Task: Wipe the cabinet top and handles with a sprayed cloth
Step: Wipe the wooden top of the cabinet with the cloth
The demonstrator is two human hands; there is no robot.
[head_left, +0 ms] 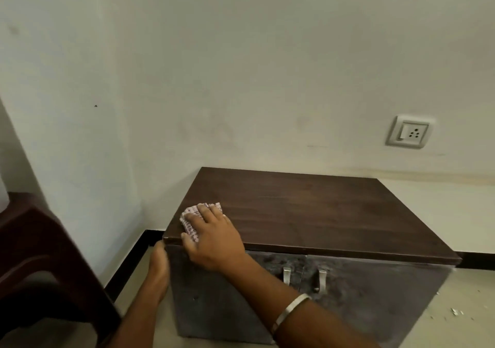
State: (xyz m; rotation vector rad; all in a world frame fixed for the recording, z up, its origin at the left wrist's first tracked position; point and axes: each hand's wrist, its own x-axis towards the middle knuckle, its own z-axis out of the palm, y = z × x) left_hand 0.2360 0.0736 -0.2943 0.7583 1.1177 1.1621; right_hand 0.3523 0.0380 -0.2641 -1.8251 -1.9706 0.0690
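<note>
Both hands work at the near-left corner of the cabinet, apart from each other. The right hand [213, 236] lies flat with fingers spread, pressing a patterned pink-and-white cloth [190, 220] onto the top; a silver bangle [289, 311] rings its forearm. The left hand [158, 270] rests against the cabinet's left side just under the corner, fingers straight and together, holding nothing.

A pale wall [241, 66] fills the upper picture, with a black skirting [128, 264] along its foot and beige floor [466, 307] below. The low cabinet [361, 302] stands against the wall, its dark brown wooden surface [308, 213] bare except for the cloth. Its grey front looks smudged, and two metal handles [286, 275] sit side by side near the middle of the doors. At 9 o'clock from the cabinet stands a dark brown plastic chair [40, 254]. At 1 o'clock on the wall is a white switch-and-socket plate [409, 132]. Small white scraps [455, 311] lie on the floor at 4 o'clock.

The cloth lies at 10 o'clock from the right palm, mostly beneath its fingers, and at 1 o'clock from the left hand.
</note>
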